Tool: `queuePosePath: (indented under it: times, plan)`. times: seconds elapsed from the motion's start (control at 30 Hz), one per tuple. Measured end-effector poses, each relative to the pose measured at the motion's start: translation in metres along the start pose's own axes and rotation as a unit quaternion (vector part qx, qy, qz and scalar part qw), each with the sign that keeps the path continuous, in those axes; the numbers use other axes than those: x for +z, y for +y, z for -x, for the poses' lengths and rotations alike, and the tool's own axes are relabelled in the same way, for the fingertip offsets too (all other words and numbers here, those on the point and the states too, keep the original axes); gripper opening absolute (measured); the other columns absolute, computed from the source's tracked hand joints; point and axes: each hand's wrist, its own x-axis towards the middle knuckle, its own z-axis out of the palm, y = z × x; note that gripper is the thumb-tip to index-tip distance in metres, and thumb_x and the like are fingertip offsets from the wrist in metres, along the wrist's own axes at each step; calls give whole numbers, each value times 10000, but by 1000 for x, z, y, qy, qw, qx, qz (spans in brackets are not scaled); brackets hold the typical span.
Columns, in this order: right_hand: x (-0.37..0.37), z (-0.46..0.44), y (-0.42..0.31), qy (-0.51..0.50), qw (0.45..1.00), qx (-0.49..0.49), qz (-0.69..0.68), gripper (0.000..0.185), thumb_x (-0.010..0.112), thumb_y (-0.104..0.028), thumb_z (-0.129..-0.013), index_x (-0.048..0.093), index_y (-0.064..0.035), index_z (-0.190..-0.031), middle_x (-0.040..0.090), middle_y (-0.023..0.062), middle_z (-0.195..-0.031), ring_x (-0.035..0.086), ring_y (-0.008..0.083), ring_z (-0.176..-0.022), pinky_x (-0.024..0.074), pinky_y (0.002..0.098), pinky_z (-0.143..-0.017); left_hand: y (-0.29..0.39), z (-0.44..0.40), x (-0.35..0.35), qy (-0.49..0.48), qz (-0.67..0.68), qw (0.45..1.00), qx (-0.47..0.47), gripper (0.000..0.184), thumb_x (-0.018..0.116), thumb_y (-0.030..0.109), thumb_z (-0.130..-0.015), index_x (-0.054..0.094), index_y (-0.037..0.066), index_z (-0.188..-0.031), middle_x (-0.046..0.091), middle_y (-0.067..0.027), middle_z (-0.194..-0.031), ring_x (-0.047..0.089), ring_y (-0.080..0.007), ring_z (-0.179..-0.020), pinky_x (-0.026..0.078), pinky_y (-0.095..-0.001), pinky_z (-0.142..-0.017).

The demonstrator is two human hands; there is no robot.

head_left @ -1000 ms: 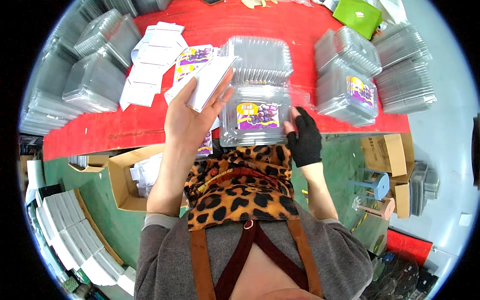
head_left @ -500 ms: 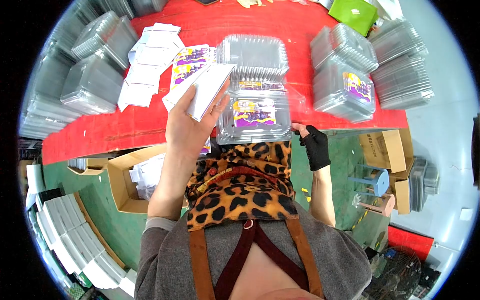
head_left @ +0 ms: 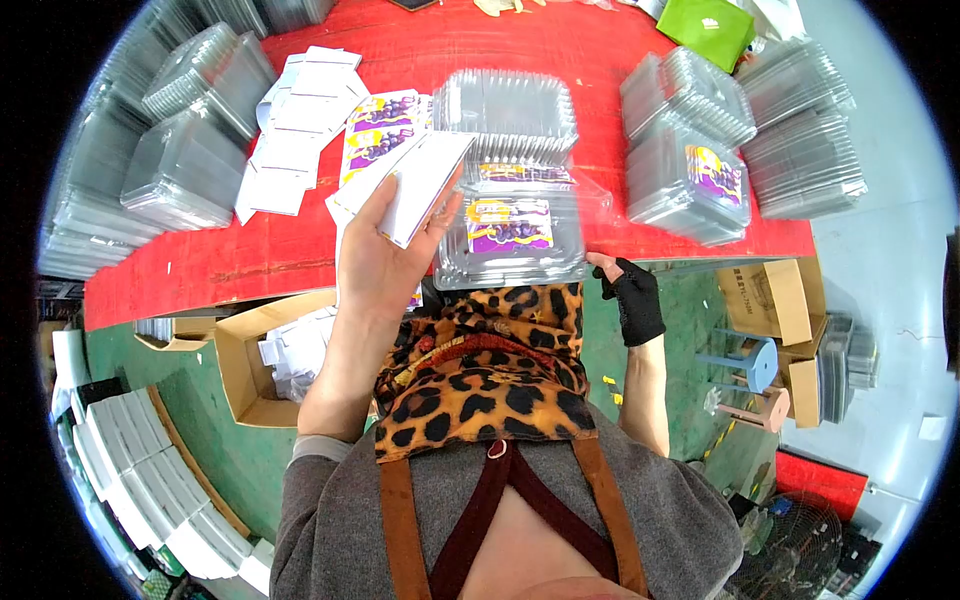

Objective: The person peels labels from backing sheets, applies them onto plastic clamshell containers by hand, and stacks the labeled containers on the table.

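L hand fingers grip white cards, part-hiding grape labels. R hand fingers part-curled; can't tell if they grasp or touch the labelled clear box, at red counter's front edge. Green floor; fan hard to make out.

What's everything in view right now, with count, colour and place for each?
Front container: one, clear, grape label, table's near edge
Centre stack: one, clear, behind it
Right stacks: several, clear
Left stacks: several, clear
Loose papers: many, white, table left
Grape labels: several, purple-yellow, left of centre stack
Held cards: several, white, left hand
Table: one, red, ahead
Bag: one, green, table's far right
Cartons: several, brown, below table
Stools: blue, pink, floor right
White piles: several, lower left
Fan: one, dark, lower right
Apron: one, leopard-print, worn
Left hand: one, bare
Right hand: one, black fingerless glove, by front container's right edge
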Motion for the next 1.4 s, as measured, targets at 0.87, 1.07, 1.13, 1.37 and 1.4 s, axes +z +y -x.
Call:
queuePosePath:
  times: [0.87, 1.07, 1.13, 1.37, 1.4]
  plan:
    - [2, -5, -35, 151, 968, -192, 50, 229, 621, -103, -957, 695, 7, -1144, 705, 47, -950, 628, 108, -848, 498, 271, -790, -19, 14, -32, 66, -259, 955, 129, 346, 598, 105, -949, 559, -30, -1265, 653, -125, -1169, 656, -194, -1040, 536, -350, -887]
    - [39, 0, -107, -80, 983, -161, 40, 359, 646, -205, -958, 626, 13, -1242, 697, 86, -855, 608, 92, -752, 494, 264, -696, -26, 26, -16, 9, -322, 942, 92, 339, 711, 71, -886, 639, -14, -1206, 710, -117, -1076, 680, -152, -956, 530, -285, -850]
    - [59, -9, -108, -135, 967, -213, -24, 359, 674, -216, -942, 638, 26, -1205, 695, 101, -845, 624, 101, -785, 504, 282, -702, -24, 28, -16, -24, -366, 926, 84, 392, 744, 77, -867, 621, -4, -1230, 699, -115, -1104, 670, -153, -984, 526, -286, -852]
    - [57, -1, -80, -272, 922, -188, 201, 292, 701, -274, -875, 701, -14, -1008, 682, 218, -856, 683, 371, -811, 520, 410, -698, -13, 27, -9, 33, -306, 947, 93, 449, 762, 76, -858, 570, -18, -1253, 684, -112, -1127, 675, -177, -989, 554, -304, -837]
    - [59, 6, -75, -271, 927, -197, 166, 279, 701, -285, -875, 703, -23, -972, 680, 210, -840, 675, 383, -804, 517, 424, -689, -12, 26, -6, 33, -320, 943, 88, 425, 765, 84, -862, 578, -14, -1231, 700, -103, -1080, 691, -175, -937, 571, -306, -814]
